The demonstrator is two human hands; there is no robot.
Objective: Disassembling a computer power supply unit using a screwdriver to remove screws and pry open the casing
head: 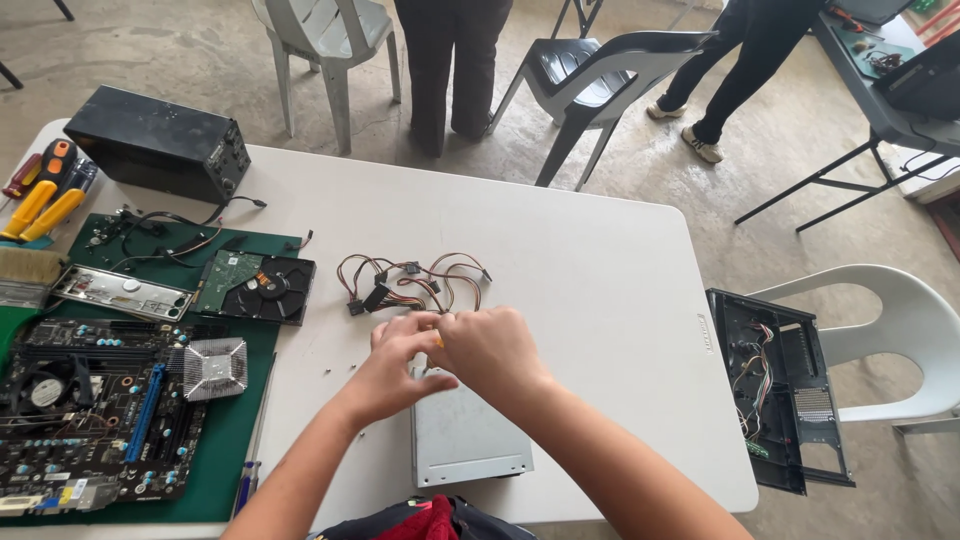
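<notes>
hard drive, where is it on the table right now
In the head view the hard drive lies left of the hands, on the green mat's far right corner, between the metal bracket and the cable bundle.

On my feed a motherboard (95, 415) lies on a green mat (235, 440) at the left, a bare hard drive (256, 287) just above it. A black box (158, 142) sits at the surface's (600, 260) far corner beside yellow-handled screwdrivers (45, 200). An open computer case (782, 390) leans against a white chair (890, 330).
</notes>
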